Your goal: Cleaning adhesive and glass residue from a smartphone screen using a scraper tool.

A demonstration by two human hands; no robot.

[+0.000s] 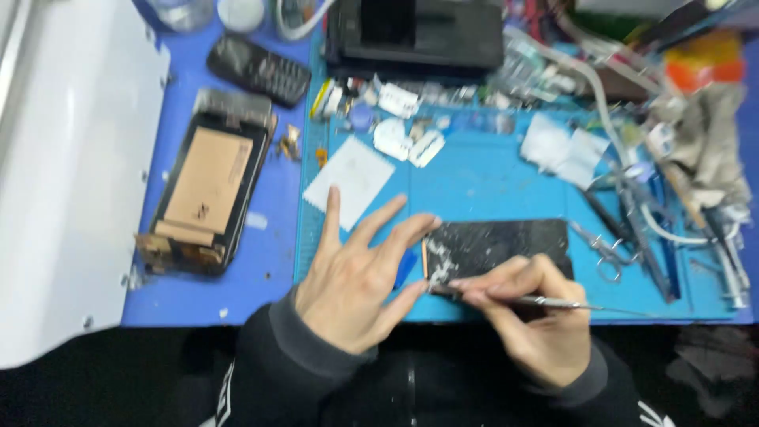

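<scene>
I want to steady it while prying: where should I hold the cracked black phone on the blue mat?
Probably pinch the cracked black phone by its long edges near the right end, coming from above: it lies flat, and the left hand and thin metal tool crowd its left end.

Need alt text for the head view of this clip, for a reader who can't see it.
A right hand works a thin metal tool at the edge of a cracked dark phone screen that the left hand steadies on a blue work mat. An opened phone, tweezers and small parts lie around.
</scene>
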